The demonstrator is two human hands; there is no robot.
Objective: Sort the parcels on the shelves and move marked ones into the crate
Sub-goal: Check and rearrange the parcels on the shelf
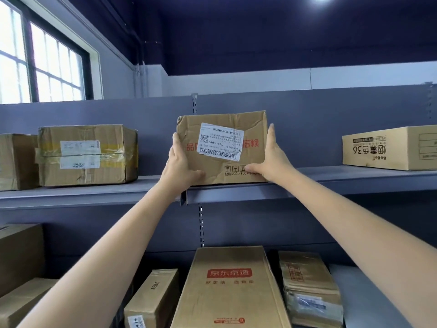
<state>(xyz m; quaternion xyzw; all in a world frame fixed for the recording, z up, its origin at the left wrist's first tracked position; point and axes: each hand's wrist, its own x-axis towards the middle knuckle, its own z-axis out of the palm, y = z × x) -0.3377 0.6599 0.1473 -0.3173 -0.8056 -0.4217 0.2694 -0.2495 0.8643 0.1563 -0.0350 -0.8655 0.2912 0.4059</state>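
Left hand [181, 165] and right hand [272, 159] are clasping the labelled parcel [222, 147] mid-frame at the shelf [331, 183] edge, bare shelf showing either side.

Both my arms are stretched up and forward, bare from the elbow, converging toward the middle of the view. My left hand [181, 162] is turned palm inward, fingers pointing up and pressed flat, thumb curled round to the front low down. My right hand [272, 159] mirrors it: palm inward, fingers straight and upright, thumb reaching across toward the left. The two hands face each other at the same height, clamped on opposite sides of what they hold, wrists bent slightly back, forearms angling in from the lower corners.
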